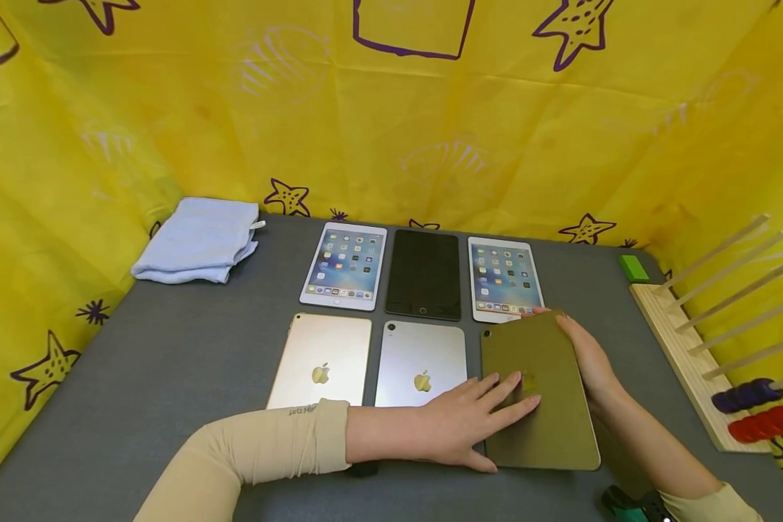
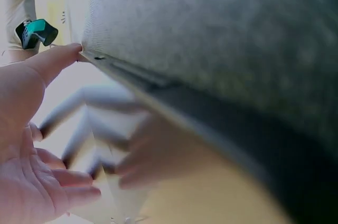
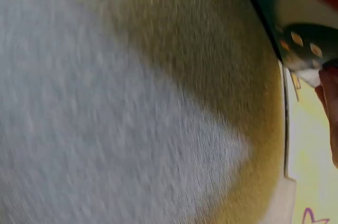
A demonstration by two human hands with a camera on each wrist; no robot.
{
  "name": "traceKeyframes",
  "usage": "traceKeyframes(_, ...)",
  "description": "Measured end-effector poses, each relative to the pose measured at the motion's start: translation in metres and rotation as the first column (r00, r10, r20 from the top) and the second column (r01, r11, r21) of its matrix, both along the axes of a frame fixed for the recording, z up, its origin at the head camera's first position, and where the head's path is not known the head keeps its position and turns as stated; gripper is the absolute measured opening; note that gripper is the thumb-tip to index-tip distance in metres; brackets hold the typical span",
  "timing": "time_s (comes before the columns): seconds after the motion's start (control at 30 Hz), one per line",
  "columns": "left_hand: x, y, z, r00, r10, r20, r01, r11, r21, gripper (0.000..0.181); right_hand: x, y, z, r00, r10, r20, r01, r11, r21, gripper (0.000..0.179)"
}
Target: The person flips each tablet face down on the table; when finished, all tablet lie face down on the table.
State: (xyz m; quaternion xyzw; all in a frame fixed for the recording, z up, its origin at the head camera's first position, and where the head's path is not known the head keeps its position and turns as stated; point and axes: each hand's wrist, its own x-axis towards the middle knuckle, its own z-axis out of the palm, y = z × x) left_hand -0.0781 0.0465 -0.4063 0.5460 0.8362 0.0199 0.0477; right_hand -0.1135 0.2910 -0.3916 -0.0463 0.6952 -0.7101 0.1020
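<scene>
In the head view, a gold-backed tablet [image 1: 554,428] is tilted up off the table at the front right, its back towards me. My right hand [image 1: 587,355] grips its upper right corner and edge. Spread fingers of my left hand [image 1: 470,420] lie against its back, nearly straight. The left wrist view shows the left hand [image 2: 31,166] close up, the thumb by the tablet's edge and finger reflections in its shiny back. At the right wrist view's border, part of the right hand [image 3: 330,108] shows by the tablet. Beside it lies a silver tablet [image 1: 424,351], back up.
Another back-up tablet [image 1: 329,341] lies further left. Behind stand in a row a lit tablet [image 1: 346,264], a dark-screened tablet [image 1: 423,275] and a second lit tablet [image 1: 504,275]. A folded blue cloth [image 1: 199,235], a green block [image 1: 634,268] and a wooden bead frame [image 1: 685,362] flank them.
</scene>
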Motion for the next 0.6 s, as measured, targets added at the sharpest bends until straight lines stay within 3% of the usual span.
traceKeyframes(0.13, -0.003, -0.003, -0.001, 1.000, -0.005, 0.005, 0.005, 0.998, -0.066, 0.096, 0.003, 0.002, -0.002, 0.986, -0.141, 0.090, 0.115, 0.962, 0.249, 0.054)
traceKeyframes(0.27, -0.009, -0.005, 0.000, 0.998, -0.033, 0.054, 0.038, 0.995, -0.096, 0.091, 0.004, 0.004, -0.004, 0.974, -0.157, 0.164, 0.098, 0.942, 0.321, 0.059)
traceKeyframes(0.43, -0.013, -0.008, 0.001, 0.994, -0.044, 0.097, 0.054, 0.993, -0.104, 0.088, 0.003, 0.008, -0.006, 0.981, -0.139, 0.138, 0.073, 0.914, 0.399, 0.057)
traceKeyframes(0.6, -0.015, -0.009, 0.000, 0.997, -0.044, 0.065, 0.053, 0.989, -0.142, 0.085, -0.002, 0.019, -0.008, 0.989, -0.134, 0.066, 0.075, 0.828, 0.556, 0.059)
